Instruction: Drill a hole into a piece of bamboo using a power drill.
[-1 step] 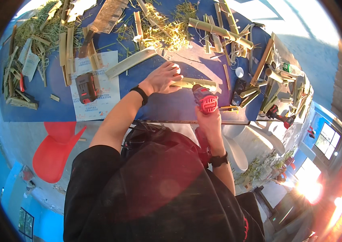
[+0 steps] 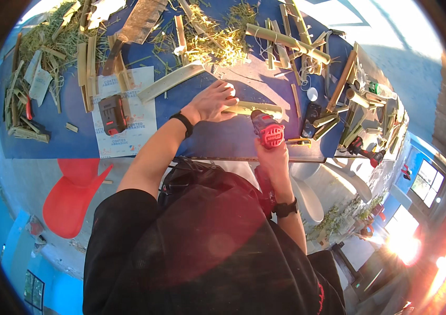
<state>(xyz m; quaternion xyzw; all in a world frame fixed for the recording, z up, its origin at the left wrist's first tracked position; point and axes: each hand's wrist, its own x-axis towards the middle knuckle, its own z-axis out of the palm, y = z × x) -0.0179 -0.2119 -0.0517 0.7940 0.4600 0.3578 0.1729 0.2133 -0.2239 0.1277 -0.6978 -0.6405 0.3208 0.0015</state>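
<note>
A blue worktable (image 2: 49,142) lies crowded with split bamboo strips (image 2: 89,68) and whole bamboo culms (image 2: 286,39). Loose shavings (image 2: 218,39) pile near its far edge (thickest at centre). A printed paper sheet (image 2: 139,131) carries a red-and-black battery pack (image 2: 111,114); a broad cleaver (image 2: 136,26) rests beyond it.

We see a blue workbench (image 2: 65,144) on a pale concrete floor (image 2: 23,184), a red plastic chair (image 2: 70,202) by its near edge, blue walls (image 2: 417,157), and bright sunlit windows (image 2: 425,181) at right.
</note>
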